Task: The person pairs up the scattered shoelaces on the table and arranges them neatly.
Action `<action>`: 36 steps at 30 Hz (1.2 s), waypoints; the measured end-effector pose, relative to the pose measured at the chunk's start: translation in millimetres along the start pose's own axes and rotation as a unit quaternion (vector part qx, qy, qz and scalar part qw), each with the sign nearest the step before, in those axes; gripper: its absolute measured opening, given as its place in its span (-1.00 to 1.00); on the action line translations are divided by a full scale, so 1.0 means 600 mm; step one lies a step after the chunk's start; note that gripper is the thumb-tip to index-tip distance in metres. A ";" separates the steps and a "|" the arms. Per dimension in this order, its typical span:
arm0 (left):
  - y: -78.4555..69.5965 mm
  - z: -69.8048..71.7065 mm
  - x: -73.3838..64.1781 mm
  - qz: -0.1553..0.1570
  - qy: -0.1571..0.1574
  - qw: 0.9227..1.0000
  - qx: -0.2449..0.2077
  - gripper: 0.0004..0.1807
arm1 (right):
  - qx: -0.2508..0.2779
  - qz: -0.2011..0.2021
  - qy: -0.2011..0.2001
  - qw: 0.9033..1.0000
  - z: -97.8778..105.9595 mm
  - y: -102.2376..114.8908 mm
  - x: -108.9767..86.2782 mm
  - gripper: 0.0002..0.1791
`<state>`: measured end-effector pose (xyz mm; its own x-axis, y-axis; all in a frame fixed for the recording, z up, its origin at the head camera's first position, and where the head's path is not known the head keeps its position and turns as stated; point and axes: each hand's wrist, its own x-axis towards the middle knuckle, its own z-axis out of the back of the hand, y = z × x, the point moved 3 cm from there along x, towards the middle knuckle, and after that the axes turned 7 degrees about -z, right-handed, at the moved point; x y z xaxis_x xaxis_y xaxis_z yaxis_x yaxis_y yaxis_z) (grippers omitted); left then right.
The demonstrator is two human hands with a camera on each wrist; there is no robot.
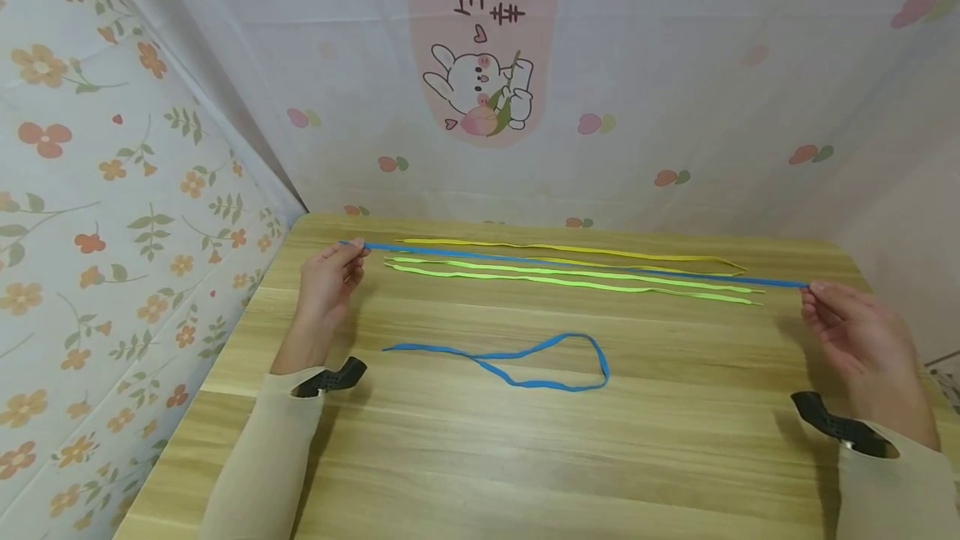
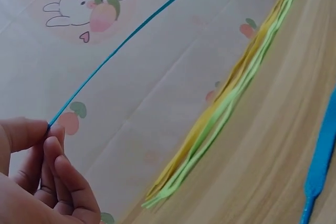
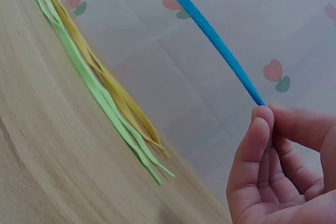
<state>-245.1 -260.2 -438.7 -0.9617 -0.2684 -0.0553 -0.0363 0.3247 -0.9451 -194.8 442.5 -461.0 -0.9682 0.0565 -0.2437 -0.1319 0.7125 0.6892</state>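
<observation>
A blue shoelace [image 1: 480, 256] is stretched nearly straight between both hands, above the back of the table. My left hand [image 1: 327, 280] pinches it near one end between thumb and forefinger; a short tip sticks out past the fingers. At the other end, my right hand [image 1: 862, 323] pinches it the same way. Beneath and beside the stretched lace lie yellow laces [image 1: 570, 249] and green laces [image 1: 570, 278], side by side along the table. A second blue shoelace [image 1: 555, 387] lies nearer, with a loop toward the right and its tail toward the left.
The wooden table [image 1: 480, 465] meets a hanging printed cloth [image 1: 330, 157] at its back edge. Another floral cloth [image 1: 90, 215] hangs along the left side. Black wrist-worn mounts [image 1: 840, 427] sit at the cuffs of both sleeves.
</observation>
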 end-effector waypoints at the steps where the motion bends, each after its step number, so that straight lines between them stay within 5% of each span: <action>1: 0.002 -0.001 0.001 0.003 0.004 1.000 0.006 -0.62 | -0.003 0.000 -0.003 1.000 -0.001 0.000 0.000 -0.71; 13: 0.042 -0.024 0.001 0.055 0.061 0.993 0.088 -0.69 | -0.060 -0.019 -0.006 0.998 -0.007 -0.007 0.005 -0.69; 25: 0.035 -0.024 -0.005 0.034 0.067 0.982 0.173 -0.90 | -0.123 -0.040 -0.041 0.991 -0.023 -0.023 0.012 -0.70; 36: 0.033 -0.023 0.000 0.031 0.066 0.975 0.212 -0.75 | -0.126 -0.036 -0.046 0.990 -0.030 -0.028 0.014 -0.72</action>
<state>-249.6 -240.9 -452.9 -0.9860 -0.1321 -0.1019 0.1123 -0.0737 -0.9909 -204.4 418.4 -462.4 -0.9324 0.0834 -0.3515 -0.2601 0.5204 0.8134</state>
